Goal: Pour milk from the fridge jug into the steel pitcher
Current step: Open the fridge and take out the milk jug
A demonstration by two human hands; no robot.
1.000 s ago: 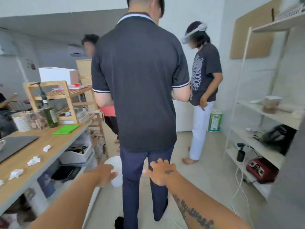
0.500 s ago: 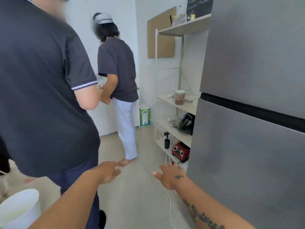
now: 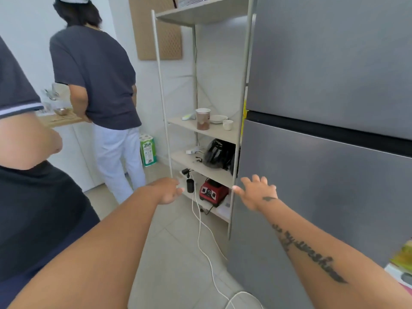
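I see 1 fridge (image 3: 334, 152) at right, doors closed; jug and pitcher are nowhere visible. My 2 arms reach forward: left hand (image 3: 167, 190) loosely curled, empty; right hand (image 3: 256, 194) grip spread apart by the fridge's near edge.

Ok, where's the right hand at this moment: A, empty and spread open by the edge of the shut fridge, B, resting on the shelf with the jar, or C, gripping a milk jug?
A: the right hand is empty with its fingers spread, at the left edge of the shut fridge; no jug shows.
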